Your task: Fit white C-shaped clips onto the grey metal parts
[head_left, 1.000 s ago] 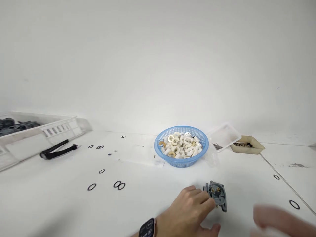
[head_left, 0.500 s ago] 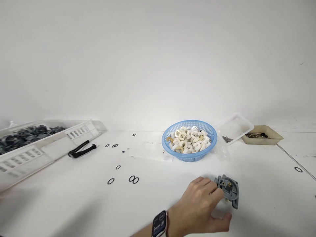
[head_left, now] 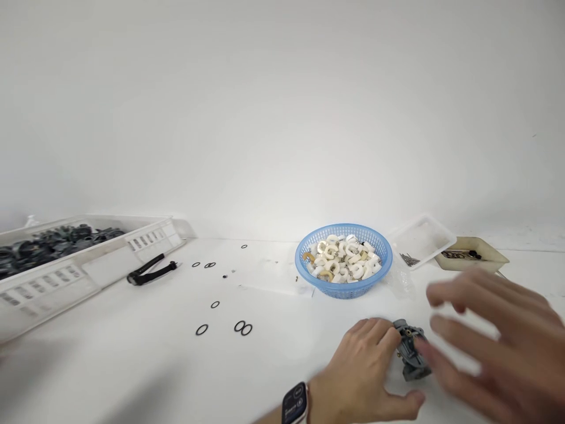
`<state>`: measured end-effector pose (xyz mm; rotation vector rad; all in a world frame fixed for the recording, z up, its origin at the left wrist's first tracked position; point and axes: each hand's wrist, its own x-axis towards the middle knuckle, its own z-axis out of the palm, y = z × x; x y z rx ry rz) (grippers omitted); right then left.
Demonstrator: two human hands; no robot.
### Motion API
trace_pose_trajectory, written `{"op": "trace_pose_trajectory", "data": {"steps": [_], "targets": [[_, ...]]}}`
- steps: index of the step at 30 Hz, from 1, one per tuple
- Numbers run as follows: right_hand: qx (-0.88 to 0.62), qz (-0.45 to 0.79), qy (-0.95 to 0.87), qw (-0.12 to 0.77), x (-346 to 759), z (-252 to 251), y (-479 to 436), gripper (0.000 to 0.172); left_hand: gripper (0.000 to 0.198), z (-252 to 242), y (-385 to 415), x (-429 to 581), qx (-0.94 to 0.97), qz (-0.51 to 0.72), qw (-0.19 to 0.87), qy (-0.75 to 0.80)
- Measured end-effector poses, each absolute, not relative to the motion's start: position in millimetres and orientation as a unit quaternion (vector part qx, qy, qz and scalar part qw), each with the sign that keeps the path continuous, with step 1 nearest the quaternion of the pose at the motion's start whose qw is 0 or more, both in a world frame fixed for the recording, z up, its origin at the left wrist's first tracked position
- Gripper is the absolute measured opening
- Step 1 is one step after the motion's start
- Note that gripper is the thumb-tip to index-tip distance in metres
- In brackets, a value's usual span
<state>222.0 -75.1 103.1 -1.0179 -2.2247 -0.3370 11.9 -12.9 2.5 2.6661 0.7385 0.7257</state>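
A grey metal carburetor body (head_left: pixel 408 341) with small brass parts sits on the white table, its open bowl side showing. My left hand (head_left: pixel 359 368), wearing a watch, grips its left edge with curled fingers, the thumb stretched out below. At the right, my right hand (head_left: pixel 503 347) is blurred by motion, fingers spread and apart, holding nothing that shows. One of its fingertips overlaps the carburetor's right side; whether it touches cannot be told.
Beyond stands a blue basket (head_left: pixel 304 277) of white C-shaped plastic pieces. Behind it are a clear tray (head_left: pixel 428 241) with small pins and a beige tray (head_left: pixel 494 259). Several black rings (head_left: pixel 202 330) and black-handled pliers (head_left: pixel 150 272) lie left, beside a white crate (head_left: pixel 106 268) of dark parts.
My right hand has come into view from the right, over to the carburetor. The carburetor has tilted and turned slightly under my left hand. The whole view has shifted a little.
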Motion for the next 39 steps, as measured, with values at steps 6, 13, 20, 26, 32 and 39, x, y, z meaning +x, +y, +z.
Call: {"op": "trace_pose_trajectory", "data": {"steps": [6,13,20,26,32,39], "targets": [[-0.505,-0.090,-0.829,0.224,219,123,13,0.026,0.067,-17,-8,21,0.924,0.230,0.144,0.269],[-0.515,0.014,-0.854,0.074,178,111,95,0.020,0.049,1,-1,8,0.945,0.188,0.093,0.251],[-0.534,0.004,-0.845,0.042,138,106,137,0.022,0.047,21,0,-2,0.945,0.183,0.125,0.240],[-0.575,-0.011,-0.817,0.042,112,92,154,0.027,0.067,1,-4,10,0.933,0.216,0.166,0.234],[-0.593,-0.005,-0.803,0.058,112,101,149,0.026,0.049,3,-5,9,0.925,0.223,0.180,0.251],[-0.575,0.047,-0.809,0.111,164,129,101,0.016,0.037,11,-1,6,0.911,0.221,0.213,0.275]]}}
